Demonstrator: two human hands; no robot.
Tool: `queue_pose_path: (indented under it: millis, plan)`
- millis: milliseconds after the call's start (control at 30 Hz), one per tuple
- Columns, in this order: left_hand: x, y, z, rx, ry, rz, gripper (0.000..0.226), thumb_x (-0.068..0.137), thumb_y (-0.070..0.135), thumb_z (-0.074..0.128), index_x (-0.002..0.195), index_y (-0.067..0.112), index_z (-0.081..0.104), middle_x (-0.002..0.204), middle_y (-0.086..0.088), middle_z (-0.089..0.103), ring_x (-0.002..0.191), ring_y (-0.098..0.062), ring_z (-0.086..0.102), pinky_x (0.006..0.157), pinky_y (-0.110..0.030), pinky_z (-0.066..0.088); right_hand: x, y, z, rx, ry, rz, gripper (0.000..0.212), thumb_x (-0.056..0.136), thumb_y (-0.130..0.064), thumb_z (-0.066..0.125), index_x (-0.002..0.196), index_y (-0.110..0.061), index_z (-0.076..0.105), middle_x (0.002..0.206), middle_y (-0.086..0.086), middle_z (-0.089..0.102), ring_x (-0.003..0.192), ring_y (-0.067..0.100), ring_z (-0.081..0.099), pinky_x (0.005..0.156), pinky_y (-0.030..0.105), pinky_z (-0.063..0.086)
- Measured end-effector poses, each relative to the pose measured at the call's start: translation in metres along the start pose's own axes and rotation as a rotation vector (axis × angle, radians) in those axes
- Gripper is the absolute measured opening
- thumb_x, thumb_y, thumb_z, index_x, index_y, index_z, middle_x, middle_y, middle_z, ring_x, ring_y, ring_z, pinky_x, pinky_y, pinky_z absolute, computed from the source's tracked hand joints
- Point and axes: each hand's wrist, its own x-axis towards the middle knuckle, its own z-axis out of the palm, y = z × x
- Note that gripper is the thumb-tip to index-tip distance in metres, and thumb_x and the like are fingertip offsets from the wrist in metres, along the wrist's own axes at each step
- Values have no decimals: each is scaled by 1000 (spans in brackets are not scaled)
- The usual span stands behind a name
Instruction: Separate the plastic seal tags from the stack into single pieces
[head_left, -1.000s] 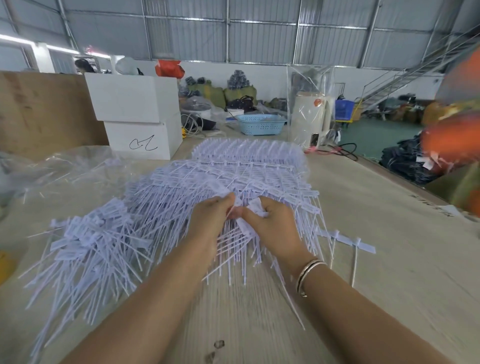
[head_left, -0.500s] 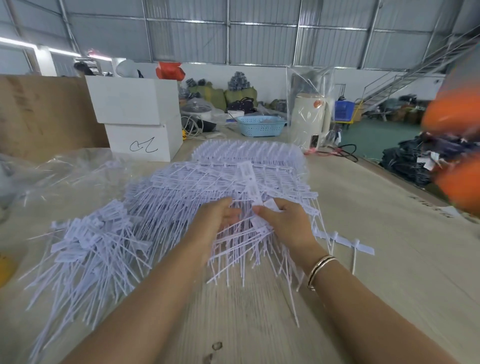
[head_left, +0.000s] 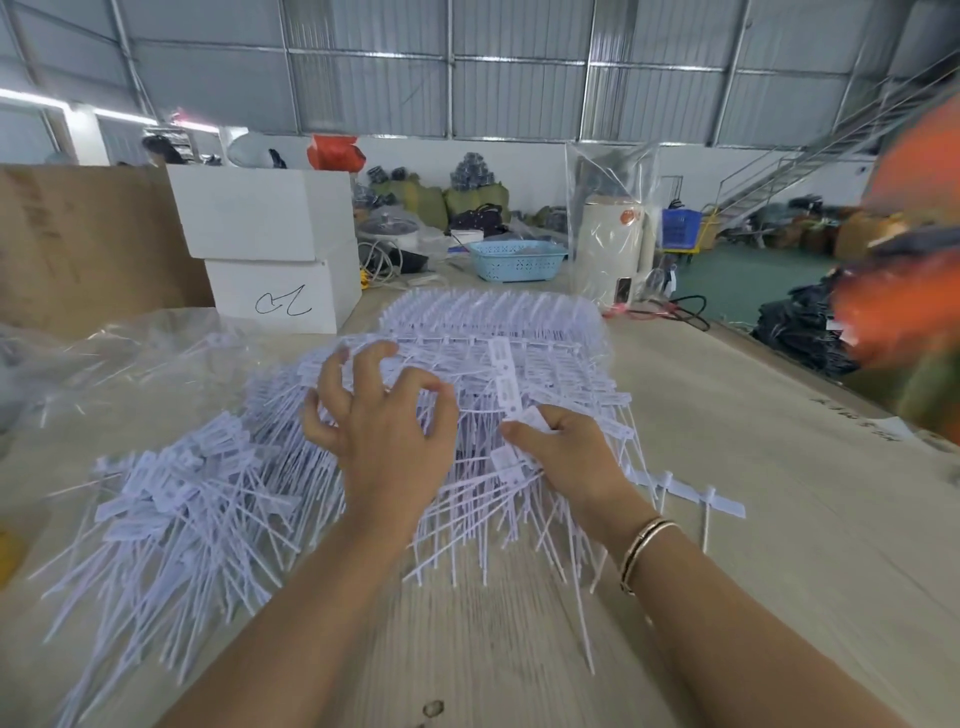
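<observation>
A big stack of joined white plastic seal tags (head_left: 498, 338) lies across the middle of the wooden table (head_left: 753, 493). To its left spreads a heap of single tags (head_left: 171, 499). My left hand (head_left: 379, 431) hovers over the stack with fingers spread and loosely bent, holding nothing. My right hand (head_left: 561, 457) pinches a strip of tags (head_left: 506, 379) that sticks up from the stack's right part. A short joined piece of tags (head_left: 691, 493) lies on the table right of my right wrist.
Two stacked white boxes (head_left: 270, 249) stand at the back left, with clear plastic bags (head_left: 104, 358) beside them. A blue basket (head_left: 514, 260) and a bagged white appliance (head_left: 613, 254) stand behind the stack. A blurred orange shape (head_left: 914, 291) fills the right edge.
My left hand has let go of the tags, lifted and spread its fingers over the stack. My right hand keeps its pinch on the strip, which now stands up higher.
</observation>
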Motion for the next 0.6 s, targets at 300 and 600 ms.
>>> queue_pose_path:
  millis: [300,600]
  plan:
    - [-1,8,0,56,-204,175,19,90,34,56,81,21,67,80,4,61,84,-20,54,77,-35,27,-5,-5,8,16,-52,-14,43,84,-25,71,56,-12,41,45,-2,27,38,12,22,41,17,24]
    - [-5,12,16,-570,-475,-462,46,85,44,65,60,6,59,49,2,54,43,-3,46,46,-12,34,-10,-12,22,-107,-66,-93,22,85,-26,67,80,-5,72,66,15,61,59,13,50,61,31,39]
